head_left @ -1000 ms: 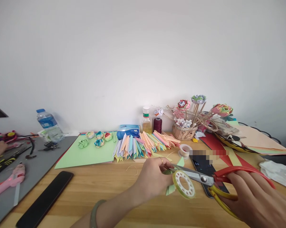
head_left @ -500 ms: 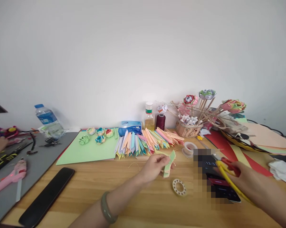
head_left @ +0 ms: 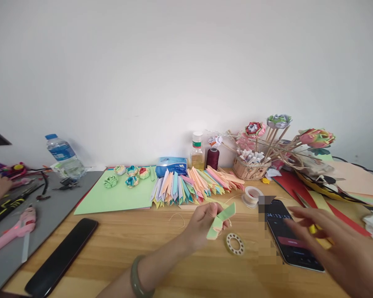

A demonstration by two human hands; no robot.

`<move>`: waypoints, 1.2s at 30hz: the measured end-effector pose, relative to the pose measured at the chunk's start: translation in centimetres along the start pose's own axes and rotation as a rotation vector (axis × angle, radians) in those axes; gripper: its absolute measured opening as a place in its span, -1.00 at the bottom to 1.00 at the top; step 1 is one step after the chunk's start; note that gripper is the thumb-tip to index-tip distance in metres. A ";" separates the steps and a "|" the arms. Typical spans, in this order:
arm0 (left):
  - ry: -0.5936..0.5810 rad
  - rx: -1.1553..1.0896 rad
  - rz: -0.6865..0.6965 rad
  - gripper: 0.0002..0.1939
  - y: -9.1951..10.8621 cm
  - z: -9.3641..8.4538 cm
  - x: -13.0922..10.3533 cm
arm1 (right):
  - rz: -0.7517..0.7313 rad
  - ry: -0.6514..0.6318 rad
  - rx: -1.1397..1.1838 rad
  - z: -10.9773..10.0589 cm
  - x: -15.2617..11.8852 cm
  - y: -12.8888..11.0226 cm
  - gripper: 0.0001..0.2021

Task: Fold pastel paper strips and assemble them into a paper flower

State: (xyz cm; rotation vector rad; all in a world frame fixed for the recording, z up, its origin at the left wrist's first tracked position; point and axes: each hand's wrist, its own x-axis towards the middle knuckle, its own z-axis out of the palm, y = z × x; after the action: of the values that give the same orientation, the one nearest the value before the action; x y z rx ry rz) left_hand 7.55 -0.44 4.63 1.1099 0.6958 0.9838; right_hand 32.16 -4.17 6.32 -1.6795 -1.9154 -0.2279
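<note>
Head view: left hand (head_left: 200,225) fingers grasp the folded green paper (head_left: 227,212) at lower centre; right hand (head_left: 344,246), gripping the scissors (head_left: 313,229) a moment ago, now spreads its fingers before them at lower right, apparently released, leaving only the left loaded.

A wooden tabletop (head_left: 121,236) is viewed from above its near side by a single head-worn camera, aimed forward and down. The pale wall (head_left: 186,70) behind is faced almost squarely, and the upper half of the wide frame is filled by it. The left hand (head_left: 199,227) and right hand (head_left: 344,246) are caught at close range, low in the frame.
</note>
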 end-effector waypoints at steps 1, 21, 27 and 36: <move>0.004 0.048 0.038 -0.44 0.0 0.0 -0.2 | -0.064 -0.028 0.109 -0.2 0.5 -2.6 -0.72; 0.434 0.907 0.696 -0.88 0.4 -2.8 -1.2 | -0.453 -0.313 0.676 2.9 5.6 -13.1 -0.86; 0.509 1.045 0.733 -0.90 0.6 -3.0 -0.7 | -0.506 -0.297 0.678 4.0 5.5 -12.7 -0.87; 0.405 0.918 0.579 -0.87 0.1 -3.2 -0.3 | -0.386 -0.487 0.686 5.2 5.5 -11.8 -0.82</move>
State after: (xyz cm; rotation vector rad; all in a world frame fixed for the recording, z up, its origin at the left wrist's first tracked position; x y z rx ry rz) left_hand 4.63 0.55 3.75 2.0127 1.2594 1.4551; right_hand 19.08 0.76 7.77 -0.9490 -2.2899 0.6829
